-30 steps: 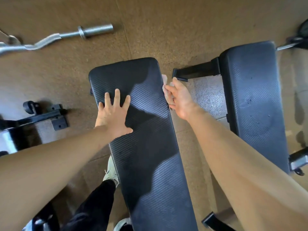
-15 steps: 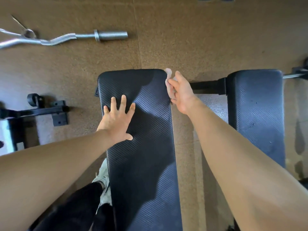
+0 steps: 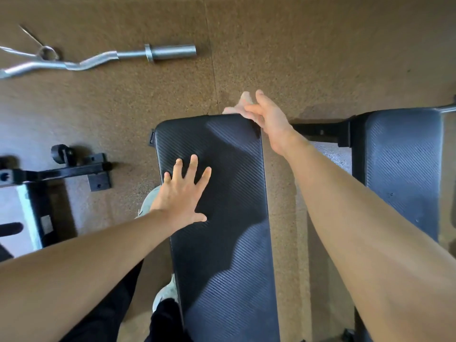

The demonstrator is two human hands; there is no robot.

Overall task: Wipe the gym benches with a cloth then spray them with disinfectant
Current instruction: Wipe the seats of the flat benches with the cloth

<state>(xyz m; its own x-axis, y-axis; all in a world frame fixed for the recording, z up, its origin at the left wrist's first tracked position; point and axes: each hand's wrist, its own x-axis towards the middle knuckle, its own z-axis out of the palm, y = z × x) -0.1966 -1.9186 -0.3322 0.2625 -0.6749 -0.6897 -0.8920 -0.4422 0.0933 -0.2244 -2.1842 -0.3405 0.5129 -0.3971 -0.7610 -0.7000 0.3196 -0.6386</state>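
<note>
Flanking the bench point(image 3: 229, 243) are a second bench point(image 3: 404, 169) and curl bar point(image 3: 170, 51).

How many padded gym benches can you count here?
2. The middle bench lies under the flat left hand, with the right hand holding a cloth at its far corner. The right bench stands beside it. The black frame at left may belong to another.
</note>
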